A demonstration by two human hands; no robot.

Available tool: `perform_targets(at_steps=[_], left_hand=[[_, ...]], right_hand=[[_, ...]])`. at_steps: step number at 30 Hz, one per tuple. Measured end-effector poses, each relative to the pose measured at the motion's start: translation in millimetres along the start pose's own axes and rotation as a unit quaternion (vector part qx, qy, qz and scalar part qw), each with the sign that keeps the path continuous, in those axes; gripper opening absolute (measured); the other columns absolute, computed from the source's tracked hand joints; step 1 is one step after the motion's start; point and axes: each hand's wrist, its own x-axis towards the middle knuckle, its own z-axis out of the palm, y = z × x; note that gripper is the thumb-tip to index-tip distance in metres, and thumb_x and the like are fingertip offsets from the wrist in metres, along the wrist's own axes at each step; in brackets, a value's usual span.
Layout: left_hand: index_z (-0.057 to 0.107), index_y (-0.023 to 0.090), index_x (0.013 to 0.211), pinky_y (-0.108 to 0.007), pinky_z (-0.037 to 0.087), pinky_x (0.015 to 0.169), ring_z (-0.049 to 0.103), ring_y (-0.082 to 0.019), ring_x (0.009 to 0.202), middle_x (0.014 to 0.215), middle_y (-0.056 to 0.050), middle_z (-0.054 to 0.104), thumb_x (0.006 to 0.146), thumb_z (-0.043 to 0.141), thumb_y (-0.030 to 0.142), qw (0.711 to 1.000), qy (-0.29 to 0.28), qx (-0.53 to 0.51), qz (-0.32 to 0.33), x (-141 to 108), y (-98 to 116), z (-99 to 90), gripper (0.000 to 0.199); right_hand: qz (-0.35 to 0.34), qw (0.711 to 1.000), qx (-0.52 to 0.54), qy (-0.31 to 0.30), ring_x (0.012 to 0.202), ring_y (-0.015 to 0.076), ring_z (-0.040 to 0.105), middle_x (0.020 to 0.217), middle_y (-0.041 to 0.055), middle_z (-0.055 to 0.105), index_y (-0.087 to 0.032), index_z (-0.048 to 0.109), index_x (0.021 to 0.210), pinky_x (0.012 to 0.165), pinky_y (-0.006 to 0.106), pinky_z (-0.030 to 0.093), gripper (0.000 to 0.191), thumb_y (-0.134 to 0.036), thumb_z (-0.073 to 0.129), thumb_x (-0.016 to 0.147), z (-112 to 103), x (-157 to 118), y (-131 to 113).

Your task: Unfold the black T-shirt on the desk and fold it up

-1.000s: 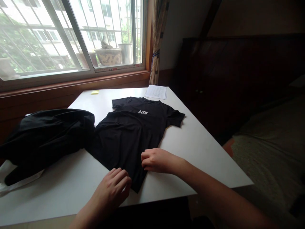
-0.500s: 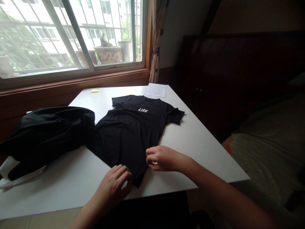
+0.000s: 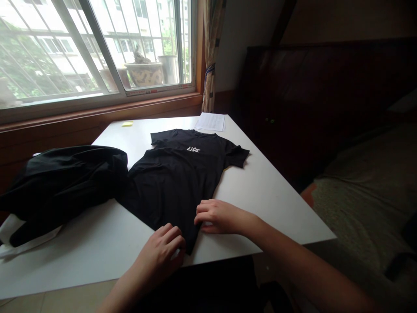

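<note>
A black T-shirt (image 3: pixel 176 174) with white lettering on its chest lies spread on the white table (image 3: pixel 260 204), its collar away from me and its hem toward me. At the hem's near edge, my left hand (image 3: pixel 164 248) is closed, fingers curled on the black cloth. My right hand (image 3: pixel 216 216) is closed too, its fingertips pinching the shirt's right side edge just above the near corner. That corner points toward me between the two hands. The cloth shows some wrinkles across the middle.
A dark garment heap (image 3: pixel 71 178) with a white part covers the table's left side and touches the shirt. Papers (image 3: pixel 211 121) and a yellow note (image 3: pixel 127 124) lie at the far edge. Beyond are a window and curtain (image 3: pixel 211 56); grey-green fabric (image 3: pixel 361 195) is at right.
My left hand has moved slightly right, onto the hem near the corner. My right hand has shifted a little left and its fingers have closed on the shirt's edge. The view has shifted slightly.
</note>
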Motion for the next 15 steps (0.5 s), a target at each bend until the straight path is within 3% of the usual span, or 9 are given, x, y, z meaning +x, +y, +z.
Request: perform_targets(at_steps=[2,6,10,15], left_hand=[[0.058,0.022,0.092,-0.038,0.051,0.068,0.055,-0.024,0.082,0.091,-0.006,0.062,0.087,0.065,0.017,1.000,0.020,0.002,-0.011,-0.3,4.1,2.5,0.010],[0.058,0.021,0.098,-0.045,0.053,0.071,0.057,-0.029,0.086,0.096,-0.008,0.063,0.081,0.079,0.034,0.998,0.032,0.044,-0.029,0.4,11.6,11.4,0.030],[0.057,0.021,0.092,-0.045,0.053,0.075,0.057,-0.029,0.088,0.094,-0.007,0.063,0.084,0.073,0.022,0.996,0.016,0.085,-0.033,3.1,17.4,19.2,0.017],[0.056,0.022,0.085,-0.043,0.051,0.074,0.054,-0.027,0.082,0.085,-0.005,0.060,0.083,0.066,0.009,0.993,-0.019,0.119,-0.015,6.7,24.0,20.5,0.016]], right_hand=[[-0.001,1.000,-0.005,0.001,0.086,0.0177,0.056,0.092,0.0028,0.066,-0.022,0.069,0.095,0.079,0.030,0.043,0.009,-0.016,0.069,0.087,3.1,-0.2,0.7],[-0.008,0.999,-0.037,0.004,0.082,0.0174,0.053,0.087,0.0026,0.064,-0.021,0.068,0.083,0.075,0.030,0.041,0.008,-0.016,0.066,0.090,7.2,1.6,-1.2],[-0.008,0.998,-0.054,-0.006,0.079,0.0175,0.052,0.083,0.0025,0.063,-0.020,0.066,0.077,0.072,0.030,0.041,0.014,-0.018,0.065,0.090,5.1,1.4,-6.4],[0.000,1.000,0.013,0.013,0.087,0.0176,0.057,0.095,0.0043,0.066,-0.021,0.069,0.085,0.078,0.030,0.046,0.009,-0.017,0.065,0.092,-3.7,-9.6,-1.5]])
